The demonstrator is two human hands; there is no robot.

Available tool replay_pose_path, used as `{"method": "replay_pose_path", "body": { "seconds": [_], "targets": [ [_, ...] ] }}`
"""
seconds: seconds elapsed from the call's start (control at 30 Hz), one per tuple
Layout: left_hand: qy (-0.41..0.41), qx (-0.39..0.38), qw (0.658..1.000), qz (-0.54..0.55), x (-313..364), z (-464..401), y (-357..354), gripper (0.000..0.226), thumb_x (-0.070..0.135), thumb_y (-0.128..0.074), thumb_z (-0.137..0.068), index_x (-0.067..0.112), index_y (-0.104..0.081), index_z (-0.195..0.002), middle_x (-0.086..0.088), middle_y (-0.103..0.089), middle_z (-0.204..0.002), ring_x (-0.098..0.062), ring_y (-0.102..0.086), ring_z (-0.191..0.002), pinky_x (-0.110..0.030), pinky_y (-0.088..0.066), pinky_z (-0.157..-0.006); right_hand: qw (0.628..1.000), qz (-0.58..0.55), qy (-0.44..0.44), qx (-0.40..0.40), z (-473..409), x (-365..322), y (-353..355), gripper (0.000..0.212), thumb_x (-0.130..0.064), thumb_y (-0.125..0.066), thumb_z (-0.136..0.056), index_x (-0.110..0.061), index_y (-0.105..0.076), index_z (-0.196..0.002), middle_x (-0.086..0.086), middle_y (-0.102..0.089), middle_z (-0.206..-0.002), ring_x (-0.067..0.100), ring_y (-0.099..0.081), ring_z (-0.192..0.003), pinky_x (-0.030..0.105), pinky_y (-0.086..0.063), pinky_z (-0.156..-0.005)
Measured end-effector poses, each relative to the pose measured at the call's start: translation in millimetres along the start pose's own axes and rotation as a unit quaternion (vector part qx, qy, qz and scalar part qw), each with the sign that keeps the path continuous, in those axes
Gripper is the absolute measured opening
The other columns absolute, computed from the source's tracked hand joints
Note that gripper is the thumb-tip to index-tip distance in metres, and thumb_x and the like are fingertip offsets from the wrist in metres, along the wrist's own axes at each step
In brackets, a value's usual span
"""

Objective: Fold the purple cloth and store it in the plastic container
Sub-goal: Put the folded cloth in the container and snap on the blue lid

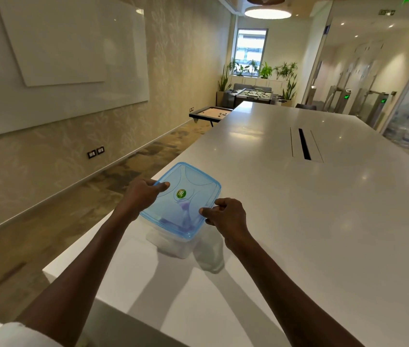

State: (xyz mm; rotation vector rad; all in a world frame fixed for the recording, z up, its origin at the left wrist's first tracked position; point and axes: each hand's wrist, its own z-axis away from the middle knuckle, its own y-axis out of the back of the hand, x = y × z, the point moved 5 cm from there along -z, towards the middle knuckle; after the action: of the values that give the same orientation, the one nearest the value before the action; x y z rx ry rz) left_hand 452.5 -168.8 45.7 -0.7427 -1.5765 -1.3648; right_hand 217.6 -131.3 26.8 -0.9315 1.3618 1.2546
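Note:
A clear plastic container (173,246) stands near the left edge of the white table (298,221). A translucent blue lid (188,181) with a green sticker rests tilted over its top. The purple cloth (186,211) shows dimly through the lid, inside the container. My left hand (140,196) grips the lid's left edge with the thumb on top. At the lid's right edge, my right hand (228,216) holds it with thumb and fingers.
The table's left edge runs close beside the container, with carpet floor below. A dark cable slot (304,144) lies in the table farther back. A small game table (209,113), a foosball table and plants stand at the far end.

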Motion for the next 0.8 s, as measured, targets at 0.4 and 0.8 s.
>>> {"method": "replay_pose_path", "body": {
  "seconds": [0.4, 0.8],
  "targets": [
    [0.009, 0.032, 0.996, -0.08, -30.3, -10.8, -3.4, 0.058, 0.057, -0.063, -0.082, 0.002, -0.065, -0.064, -0.011, -0.045, -0.059, -0.019, -0.037, -0.052, -0.029, -0.025, -0.051, 1.0, 0.017, 0.012, 0.009, 3.7, 2.4, -6.8, 0.055, -0.015, -0.086, -0.071, -0.001, -0.058, -0.116, 0.008, -0.063, -0.096, 0.012, -0.066, -0.064, 0.034, -0.063, -0.072],
    [-0.022, 0.039, 0.985, -0.168, -35.1, -24.5, -13.4, 0.067, 0.058, -0.049, -0.09, -0.005, -0.066, -0.076, -0.019, -0.064, -0.072, -0.027, -0.054, -0.065, -0.034, -0.036, -0.061, 0.999, 0.009, -0.003, 0.035, 6.6, 9.6, -9.1, 0.048, -0.019, -0.08, -0.073, -0.024, -0.035, -0.06, 0.002, -0.05, -0.074, 0.022, -0.048, -0.071, 0.041, -0.055, -0.075]
  ]
}}
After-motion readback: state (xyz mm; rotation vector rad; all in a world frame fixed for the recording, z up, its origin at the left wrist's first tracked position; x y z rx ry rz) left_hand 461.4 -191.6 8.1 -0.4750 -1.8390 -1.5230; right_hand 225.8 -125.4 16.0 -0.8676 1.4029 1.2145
